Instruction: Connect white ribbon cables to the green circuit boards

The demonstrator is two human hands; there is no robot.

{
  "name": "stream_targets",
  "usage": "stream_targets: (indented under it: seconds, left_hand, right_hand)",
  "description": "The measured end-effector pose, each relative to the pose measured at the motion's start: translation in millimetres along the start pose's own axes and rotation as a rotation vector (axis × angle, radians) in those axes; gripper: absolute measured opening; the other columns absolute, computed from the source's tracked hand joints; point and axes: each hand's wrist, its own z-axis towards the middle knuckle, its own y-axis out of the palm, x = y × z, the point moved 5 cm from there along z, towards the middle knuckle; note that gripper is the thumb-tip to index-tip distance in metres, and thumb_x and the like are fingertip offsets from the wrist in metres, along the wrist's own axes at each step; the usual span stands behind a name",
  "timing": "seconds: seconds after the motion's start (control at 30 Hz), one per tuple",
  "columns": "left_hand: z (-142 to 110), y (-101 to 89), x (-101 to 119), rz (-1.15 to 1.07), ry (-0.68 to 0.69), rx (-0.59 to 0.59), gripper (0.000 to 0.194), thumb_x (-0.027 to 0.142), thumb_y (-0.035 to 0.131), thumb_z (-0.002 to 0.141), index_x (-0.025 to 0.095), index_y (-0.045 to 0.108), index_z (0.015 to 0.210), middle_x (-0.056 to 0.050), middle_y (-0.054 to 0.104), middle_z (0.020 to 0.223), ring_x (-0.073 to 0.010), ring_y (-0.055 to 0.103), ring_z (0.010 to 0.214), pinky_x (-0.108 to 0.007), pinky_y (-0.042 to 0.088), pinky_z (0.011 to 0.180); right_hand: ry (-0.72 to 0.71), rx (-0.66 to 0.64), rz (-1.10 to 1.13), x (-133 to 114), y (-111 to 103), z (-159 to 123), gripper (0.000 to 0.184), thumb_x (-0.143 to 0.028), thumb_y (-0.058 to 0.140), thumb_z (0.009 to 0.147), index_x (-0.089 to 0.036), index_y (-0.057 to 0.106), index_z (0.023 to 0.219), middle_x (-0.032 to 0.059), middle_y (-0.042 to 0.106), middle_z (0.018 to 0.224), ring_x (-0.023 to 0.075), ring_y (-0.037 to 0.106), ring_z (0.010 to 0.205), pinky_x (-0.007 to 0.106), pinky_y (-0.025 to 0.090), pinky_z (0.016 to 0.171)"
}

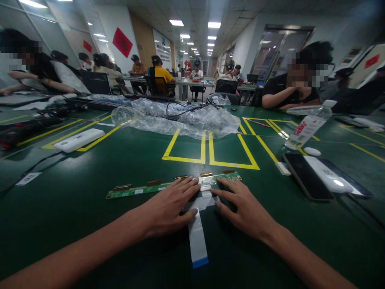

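A long, narrow green circuit board (135, 192) lies crosswise on the table, with several small brownish tabs along its far edge. My left hand (170, 204) rests with its fingers stretched over the middle of the board, thumb on a white flat ribbon cable (197, 237). That cable runs from the board towards me and ends in a blue tip. On the other side, my right hand (243, 204) has its fingers apart, the fingertips at the board and beside the white connector (206, 188). A strip of clear tape or film (204, 204) crosses the cable between both hands.
Crumpled clear plastic wrap (180, 116) with black cables lies beyond yellow tape outlines (186, 160). To the left is a white power bank (78, 140). On the right are a phone (306, 176), another white device (327, 174) and a tilted bottle (309, 128). Other people sit around.
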Motion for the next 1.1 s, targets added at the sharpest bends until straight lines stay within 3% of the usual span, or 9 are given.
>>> stream_targets:
  seconds: [0.13,0.23,0.33,0.53,0.7,0.83,0.97,1.1]
  left_hand:
    - [1.5,-4.0,-5.7,0.001,0.019,0.041,0.056,0.049,0.040,0.100,0.027,0.034,0.151,-0.002,0.028,0.159,-0.0241,0.024,0.147,-0.046,0.019,0.121]
    - [2.2,-2.2,-6.7,0.022,0.014,0.060,0.053,0.048,0.038,0.101,0.027,0.037,0.150,-0.002,0.030,0.158,-0.0241,0.026,0.146,-0.046,0.020,0.121]
    - [2.2,0.1,-12.3,0.041,-0.056,0.062,0.058,0.054,0.033,0.101,0.026,0.035,0.151,-0.004,0.027,0.159,-0.0268,0.026,0.146,-0.048,0.023,0.119]
    - [5.9,-4.5,-45.5,0.084,-0.206,0.097,0.068,0.061,0.026,0.099,0.018,0.033,0.152,-0.010,0.028,0.158,-0.0283,0.027,0.146,-0.049,0.025,0.118]
    - [9.6,-14.1,-86.4,0.145,-0.320,0.167,0.075,0.061,0.021,0.099,0.008,0.029,0.152,-0.017,0.025,0.158,-0.0281,0.024,0.147,-0.047,0.019,0.120]
    - [2.0,-27.9,-135.8,0.177,-0.499,0.176,0.079,0.060,0.021,0.098,0.002,0.028,0.151,-0.021,0.025,0.157,-0.0305,0.022,0.147,-0.045,0.020,0.119]
    - [-23.2,-51.7,-185.7,0.208,-0.638,0.219,0.081,0.057,0.012,0.100,-0.010,0.033,0.143,-0.028,0.027,0.153,-0.0386,0.027,0.143,-0.049,0.023,0.116]
    - [-64.4,-74.0,-227.4,0.241,-0.761,0.267,0.086,0.059,0.006,0.099,-0.014,0.043,0.127,-0.030,0.046,0.139,-0.0412,0.046,0.129,-0.050,0.037,0.106]
  right_hand:
    - [-0.012,0.037,0.005,-3.9,-5.4,-2.0,0.040,-0.043,0.053,0.094,-0.030,0.062,0.130,0.0081,0.054,0.141,0.0306,0.046,0.131,0.059,0.033,0.109]
    - [-0.021,0.064,0.034,-1.4,-9.4,-3.2,0.038,-0.039,0.052,0.094,-0.028,0.061,0.129,0.0067,0.059,0.136,0.0278,0.051,0.127,0.058,0.032,0.111]
    - [-0.038,0.109,0.035,1.3,-12.7,-5.3,0.036,-0.036,0.051,0.095,-0.028,0.061,0.129,0.0058,0.060,0.135,0.0256,0.050,0.128,0.057,0.028,0.114]
    - [-0.036,0.142,0.035,1.2,-13.0,-9.0,0.033,-0.034,0.049,0.096,-0.027,0.064,0.124,0.0078,0.060,0.134,0.0270,0.051,0.128,0.057,0.035,0.110]
    - [-0.037,0.132,0.050,1.1,-11.8,-9.4,0.032,-0.033,0.048,0.096,-0.027,0.064,0.123,0.0085,0.060,0.134,0.0285,0.051,0.126,0.059,0.036,0.108]
    - [-0.011,0.100,0.064,1.5,-10.3,-10.5,0.033,-0.035,0.048,0.097,-0.028,0.064,0.124,0.0082,0.058,0.136,0.0285,0.050,0.128,0.057,0.036,0.108]
    - [0.004,0.054,0.068,0.3,-9.0,-11.4,0.034,-0.035,0.047,0.097,-0.027,0.064,0.125,0.0081,0.056,0.138,0.0275,0.048,0.129,0.054,0.039,0.108]
    - [0.033,0.031,0.074,0.0,-9.9,-11.4,0.034,-0.036,0.046,0.097,-0.027,0.064,0.125,0.0087,0.056,0.138,0.0281,0.048,0.129,0.055,0.040,0.106]
